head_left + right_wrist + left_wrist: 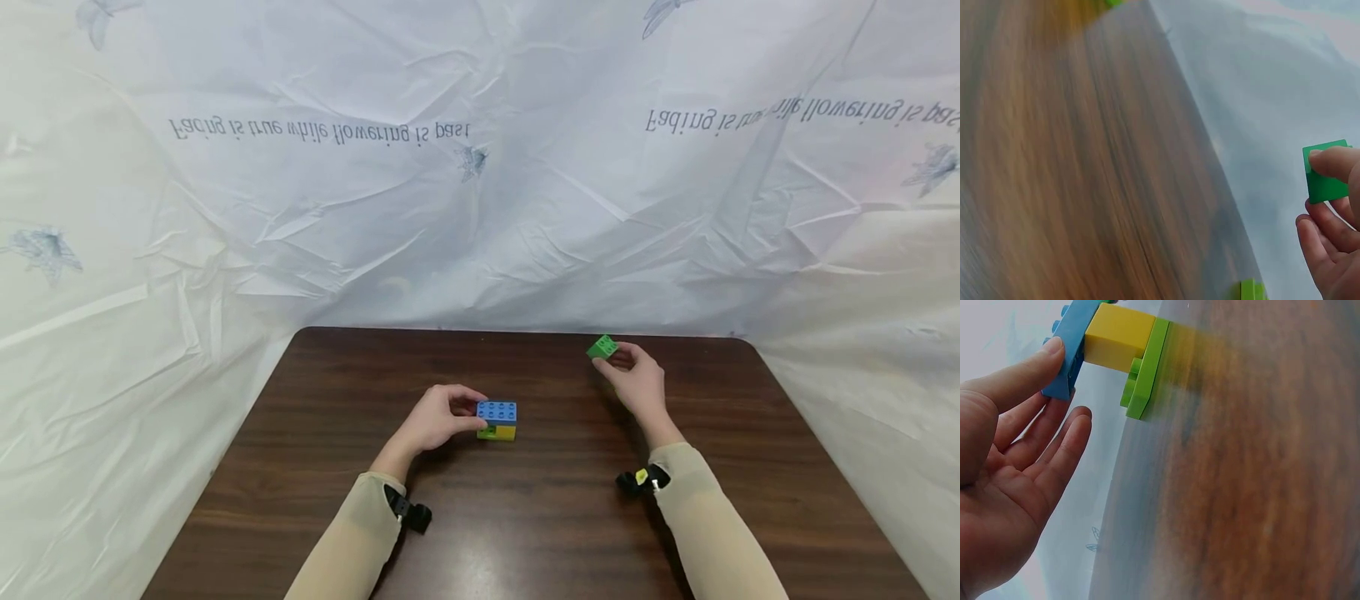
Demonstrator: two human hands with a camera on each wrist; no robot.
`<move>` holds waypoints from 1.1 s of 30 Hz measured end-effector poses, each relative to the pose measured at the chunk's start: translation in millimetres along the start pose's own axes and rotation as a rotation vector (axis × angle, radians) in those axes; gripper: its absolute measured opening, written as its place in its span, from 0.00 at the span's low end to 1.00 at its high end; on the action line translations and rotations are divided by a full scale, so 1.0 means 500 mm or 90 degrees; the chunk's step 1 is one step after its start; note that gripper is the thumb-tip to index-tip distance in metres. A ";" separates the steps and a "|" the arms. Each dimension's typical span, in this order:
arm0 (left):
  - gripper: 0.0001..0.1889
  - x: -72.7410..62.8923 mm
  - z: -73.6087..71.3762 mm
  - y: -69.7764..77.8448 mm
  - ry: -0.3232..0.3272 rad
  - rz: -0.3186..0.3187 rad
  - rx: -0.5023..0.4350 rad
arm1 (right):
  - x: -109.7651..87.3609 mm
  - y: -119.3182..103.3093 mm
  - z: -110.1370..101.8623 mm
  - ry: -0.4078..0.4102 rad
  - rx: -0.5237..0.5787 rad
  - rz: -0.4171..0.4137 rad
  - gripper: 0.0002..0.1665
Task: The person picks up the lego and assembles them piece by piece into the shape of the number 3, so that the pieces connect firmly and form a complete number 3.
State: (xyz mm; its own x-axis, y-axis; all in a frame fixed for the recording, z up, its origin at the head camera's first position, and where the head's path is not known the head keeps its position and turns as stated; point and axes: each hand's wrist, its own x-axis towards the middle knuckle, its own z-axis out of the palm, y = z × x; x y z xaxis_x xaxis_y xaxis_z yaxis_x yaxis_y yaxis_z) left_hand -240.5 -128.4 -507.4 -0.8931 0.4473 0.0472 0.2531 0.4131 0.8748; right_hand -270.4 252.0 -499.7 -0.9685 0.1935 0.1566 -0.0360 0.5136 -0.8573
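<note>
On the table, left of its middle, stands a small stack of toy building bricks. A blue brick (pixel 497 411) with studs forms its top, above a yellow brick (pixel 1120 336) and a flat lime-green piece (pixel 1149 369) at the bottom. My left hand (pixel 442 417) pinches the left end of the blue brick between thumb and fingers. Farther back and to the right, my right hand (pixel 637 379) holds a green brick (pixel 1327 172) tilted, thumb on one face and fingers on the other side. The green brick (pixel 602 347) shows studs in the head view.
A lime-green piece (pixel 1252 290) shows at the bottom edge of the right wrist view, mostly cut off. The dark wooden table (pixel 555 517) ends at the back against a hanging white sheet (pixel 480 250) with printed lettering. Black wrist straps (pixel 408 510) circle both sleeves.
</note>
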 end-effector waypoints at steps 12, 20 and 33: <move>0.17 0.003 -0.001 -0.007 0.004 0.010 -0.003 | -0.063 -0.061 0.048 -0.019 0.068 -0.051 0.35; 0.17 0.000 0.000 0.000 -0.001 -0.001 -0.006 | -0.076 -0.079 0.069 -0.059 0.075 -0.089 0.33; 0.17 0.002 0.001 -0.004 0.000 0.001 -0.006 | -0.097 -0.101 0.090 -0.201 0.073 -0.146 0.29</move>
State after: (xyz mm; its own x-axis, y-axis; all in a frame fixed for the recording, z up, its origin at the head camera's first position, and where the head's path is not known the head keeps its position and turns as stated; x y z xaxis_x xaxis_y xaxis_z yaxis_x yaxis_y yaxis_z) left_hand -241.9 -128.5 -509.4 -0.8926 0.4482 0.0491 0.2516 0.4046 0.8792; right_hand -232.5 178.9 -485.9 -0.9594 -0.1910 0.2077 -0.2705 0.4130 -0.8696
